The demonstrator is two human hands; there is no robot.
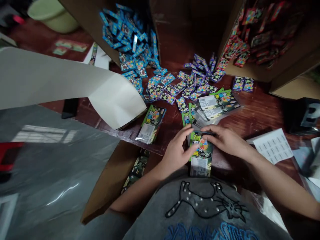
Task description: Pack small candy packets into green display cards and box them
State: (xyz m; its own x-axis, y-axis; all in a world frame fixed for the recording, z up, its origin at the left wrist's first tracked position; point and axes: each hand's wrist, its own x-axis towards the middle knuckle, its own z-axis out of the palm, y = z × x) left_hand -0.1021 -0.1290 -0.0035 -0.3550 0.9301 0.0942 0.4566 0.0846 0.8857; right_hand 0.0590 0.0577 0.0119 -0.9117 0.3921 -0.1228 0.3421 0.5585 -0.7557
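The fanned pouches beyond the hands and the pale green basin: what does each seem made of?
Fanned pouches: probably thin, glossy plastic film, from the see-through margins. Pale green basin: likely plastic, perhaps satin, from its even colour and rounded rim.

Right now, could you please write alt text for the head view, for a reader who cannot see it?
A person's left hand and right hand hold a green-and-black printed pouch at the edge of a dark red table. Beyond them lie small purple packets and heaped blue packets, with red packets in a cardboard box at right.
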